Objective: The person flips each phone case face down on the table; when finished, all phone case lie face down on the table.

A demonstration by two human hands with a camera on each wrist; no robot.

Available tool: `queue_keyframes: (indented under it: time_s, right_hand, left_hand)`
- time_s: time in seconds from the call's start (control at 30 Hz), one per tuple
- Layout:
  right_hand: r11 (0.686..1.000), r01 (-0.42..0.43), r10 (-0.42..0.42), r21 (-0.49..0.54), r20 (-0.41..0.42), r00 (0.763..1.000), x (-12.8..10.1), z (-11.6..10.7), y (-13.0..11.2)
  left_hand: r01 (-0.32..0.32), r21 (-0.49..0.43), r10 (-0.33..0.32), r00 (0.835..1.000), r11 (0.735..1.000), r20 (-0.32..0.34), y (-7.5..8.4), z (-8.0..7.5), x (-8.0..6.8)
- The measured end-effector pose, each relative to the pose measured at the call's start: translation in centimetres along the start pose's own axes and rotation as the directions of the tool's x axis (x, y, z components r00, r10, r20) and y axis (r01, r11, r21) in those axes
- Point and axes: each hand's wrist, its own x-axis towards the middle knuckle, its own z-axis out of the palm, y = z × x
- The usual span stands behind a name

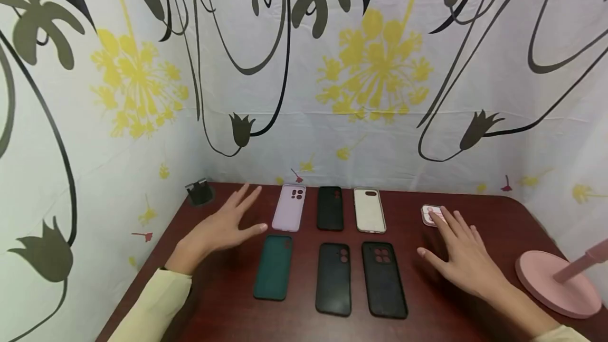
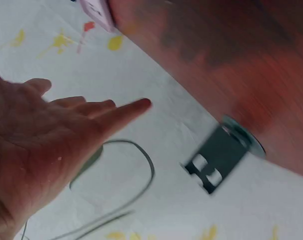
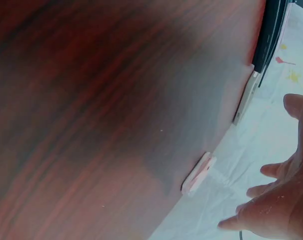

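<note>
Two flat hands over the phone cases

Left hand [image 1: 223,228] – fingers spread, holding nothing – floats just left of the purple case [image 1: 289,207]; right hand [image 1: 463,257], also spread, has fingertips by the small pink thing [image 1: 429,215].

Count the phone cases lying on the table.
6, in two rows. Back: lilac case, black case, white case. Front: teal case, dark case, black four-hole case. None appear hidden.
</note>
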Motion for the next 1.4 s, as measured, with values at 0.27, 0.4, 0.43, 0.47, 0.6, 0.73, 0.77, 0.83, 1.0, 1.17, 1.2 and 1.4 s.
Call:
queue_keyframes:
  time_s: [0.27, 0.4, 0.43, 0.47, 0.6, 0.73, 0.77, 0.83, 1.0, 1.17, 1.2, 1.4]
  right_hand:
    - [0.996, 0.052, -0.051, 0.076, -0.012, 0.999, 1.4, -1.0, 0.2]
    - [0.992, 0.042, -0.040, 0.115, -0.020, 0.999, 2.0, -1.4, 0.2]
    - [0.992, 0.039, -0.036, 0.119, -0.020, 0.999, 2.1, -1.5, 0.2]
    - [0.992, 0.037, -0.035, 0.119, -0.019, 0.999, 2.3, -1.5, 0.2]
    - [0.993, 0.021, -0.023, 0.118, 0.018, 1.000, 3.1, -1.3, 0.1]
    - [0.994, -0.002, -0.003, 0.111, 0.046, 0.999, 3.9, -1.1, -0.2]
    - [0.994, -0.006, 0.000, 0.112, 0.049, 0.999, 4.1, -1.0, -0.3]
    - [0.992, -0.009, 0.001, 0.122, 0.060, 0.998, 4.5, -0.8, -0.5]
    - [0.987, 0.008, -0.020, 0.157, 0.075, 0.997, 5.6, -0.5, -1.1]
    - [0.987, 0.011, -0.026, 0.159, 0.096, 0.995, 6.9, -0.4, -1.9]
    - [0.986, 0.005, -0.023, 0.167, 0.103, 0.994, 7.2, -0.4, -2.0]
    - [0.947, -0.088, 0.028, 0.309, 0.196, 0.980, 8.9, 0.5, -2.8]
  left_hand:
    - [-0.169, -0.130, 0.152, 0.980, 0.977, -0.128, 2.9, 0.2, 3.8]
    - [-0.199, -0.258, 0.173, 0.978, 0.946, -0.119, 4.9, 1.0, 5.8]
    - [-0.195, -0.297, 0.169, 0.979, 0.935, -0.110, 5.5, 1.2, 6.3]
    - [-0.189, -0.340, 0.165, 0.981, 0.921, -0.097, 6.0, 1.5, 6.8]
    - [-0.146, -0.462, 0.153, 0.988, 0.875, -0.023, 8.3, 2.9, 7.8]
    - [-0.109, -0.579, 0.177, 0.982, 0.808, 0.062, 10.5, 4.1, 8.9]
    - [-0.088, -0.613, 0.176, 0.981, 0.785, 0.084, 11.0, 4.4, 9.2]
    - [-0.037, -0.678, 0.161, 0.979, 0.734, 0.121, 11.9, 4.8, 10.1]
    - [0.118, -0.780, 0.071, 0.976, 0.614, 0.204, 14.0, 5.9, 12.6]
    - [0.188, -0.843, 0.043, 0.969, 0.505, 0.242, 15.4, 6.9, 14.8]
    - [0.199, -0.851, 0.043, 0.967, 0.486, 0.251, 15.6, 6.9, 15.2]
    - [0.290, -0.876, 0.051, 0.941, 0.386, 0.335, 16.6, 7.3, 16.5]
